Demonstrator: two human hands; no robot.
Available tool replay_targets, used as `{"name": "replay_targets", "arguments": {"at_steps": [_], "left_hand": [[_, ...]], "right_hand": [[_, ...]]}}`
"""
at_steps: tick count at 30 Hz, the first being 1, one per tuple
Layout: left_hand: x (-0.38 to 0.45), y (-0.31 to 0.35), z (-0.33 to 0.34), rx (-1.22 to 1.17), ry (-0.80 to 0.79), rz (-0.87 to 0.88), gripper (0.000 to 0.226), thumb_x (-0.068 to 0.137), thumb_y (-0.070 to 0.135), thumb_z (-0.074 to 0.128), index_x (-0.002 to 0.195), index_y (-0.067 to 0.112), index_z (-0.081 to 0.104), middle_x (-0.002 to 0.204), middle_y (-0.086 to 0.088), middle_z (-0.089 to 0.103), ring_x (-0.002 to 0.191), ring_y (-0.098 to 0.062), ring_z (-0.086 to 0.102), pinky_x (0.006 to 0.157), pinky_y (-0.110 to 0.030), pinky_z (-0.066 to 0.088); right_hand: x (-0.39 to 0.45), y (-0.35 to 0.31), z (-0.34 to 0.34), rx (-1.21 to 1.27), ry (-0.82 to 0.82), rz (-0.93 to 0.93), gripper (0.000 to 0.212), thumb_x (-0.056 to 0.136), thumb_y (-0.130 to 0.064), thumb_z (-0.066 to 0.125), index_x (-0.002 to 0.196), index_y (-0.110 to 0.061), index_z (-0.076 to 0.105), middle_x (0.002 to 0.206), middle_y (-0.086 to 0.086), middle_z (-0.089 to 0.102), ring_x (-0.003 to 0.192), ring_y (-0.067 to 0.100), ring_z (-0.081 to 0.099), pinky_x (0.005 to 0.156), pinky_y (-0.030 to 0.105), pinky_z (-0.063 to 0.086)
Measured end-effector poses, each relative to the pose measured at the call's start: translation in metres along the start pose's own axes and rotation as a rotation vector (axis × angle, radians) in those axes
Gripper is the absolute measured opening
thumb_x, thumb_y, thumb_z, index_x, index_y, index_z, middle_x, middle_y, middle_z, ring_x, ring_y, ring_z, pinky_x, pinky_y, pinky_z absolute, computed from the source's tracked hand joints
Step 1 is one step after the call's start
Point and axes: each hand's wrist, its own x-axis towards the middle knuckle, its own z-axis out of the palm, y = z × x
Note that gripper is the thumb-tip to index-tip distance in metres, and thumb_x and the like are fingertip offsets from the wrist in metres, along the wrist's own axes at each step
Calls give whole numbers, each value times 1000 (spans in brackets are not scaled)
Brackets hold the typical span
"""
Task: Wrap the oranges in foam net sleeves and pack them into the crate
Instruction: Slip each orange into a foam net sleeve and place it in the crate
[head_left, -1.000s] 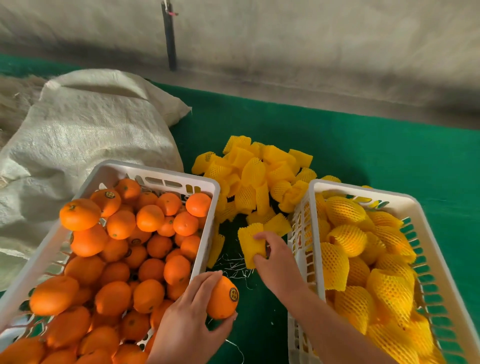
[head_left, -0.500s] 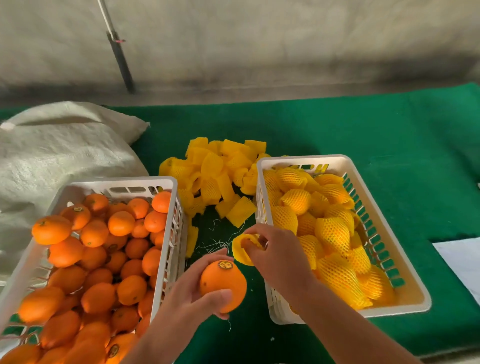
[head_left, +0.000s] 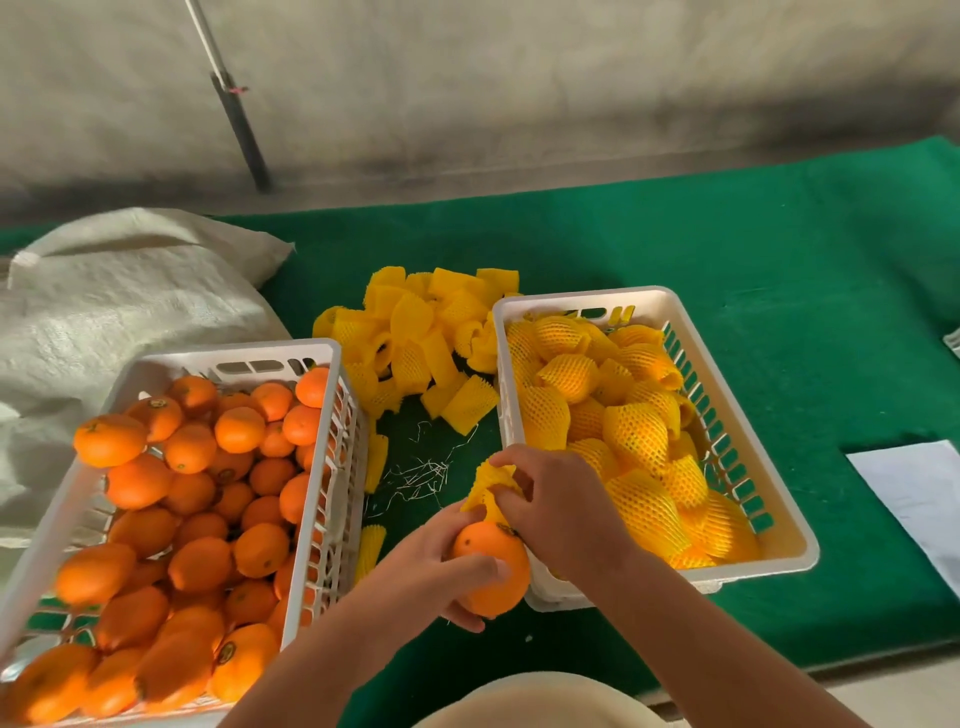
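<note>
One view only, from a camera worn on the person's head, looking forward and steeply down over the green surface (head_left: 727, 291). It sits close above the left hand (head_left: 436, 566) and right hand (head_left: 566, 512), which meet low in the middle. The crate of bare oranges (head_left: 67, 525) fills the lower left, the crate of wrapped ones (head_left: 774, 525) the right. The grey wall (head_left: 519, 88) crosses the top, and wide-angle bending shows at the edges.

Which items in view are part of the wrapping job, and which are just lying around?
In the job: orange in left hand; foam sleeve in right hand; crate of bare oranges; loose sleeve pile; crate of wrapped oranges.

Lying about: woven sack; white paper; pole.
</note>
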Motion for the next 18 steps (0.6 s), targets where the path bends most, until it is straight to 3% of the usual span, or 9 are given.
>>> {"name": "replay_targets", "arguments": {"at_steps": [4, 7, 11, 15, 18], "left_hand": [[4, -4, -12, -296, 166, -54, 80, 55, 42, 92, 125, 38, 54, 127, -15, 58, 91, -36, 77, 72, -40, 64], [2, -3, -26, -564, 223, -23, 76, 60, 34, 90, 125, 34, 50, 127, -22, 60, 89, -46, 75, 70, -47, 63], [-1, 8, -35, -757, 212, -49, 68, 64, 40, 81, 126, 29, 57, 125, -24, 63, 83, -40, 76, 66, -46, 62], [-1, 15, -42, -1052, 172, -60, 75, 68, 41, 82, 134, 15, 57, 110, -24, 72, 86, -35, 71, 67, -43, 62], [2, 19, -40, -1157, 189, -41, 71, 72, 39, 82, 132, 14, 55, 113, -28, 72, 92, -37, 73, 69, -44, 63]], "right_hand": [[-1, 14, -7, -57, -42, 26, 32, 98, -32, 67, 129, -31, 69, 90, -13, 67, 67, 2, 56, 59, 7, 34], [-3, 19, -9, -141, -116, -20, 46, 98, -28, 65, 142, -33, 58, 132, -5, 57, 89, 6, 58, 63, 7, 36], [-11, 11, -5, -172, -202, -220, 74, 90, -12, 69, 149, -41, 34, 150, -3, 33, 65, 1, 45, 45, 12, 33], [-17, 5, -9, -284, -287, -340, 85, 78, -7, 81, 143, -42, 39, 157, 5, 29, 57, 6, 50, 43, 12, 40], [-20, 1, -8, -342, -347, -365, 75, 76, -10, 84, 136, -38, 47, 157, 8, 30, 66, 14, 63, 48, 8, 24]]}}
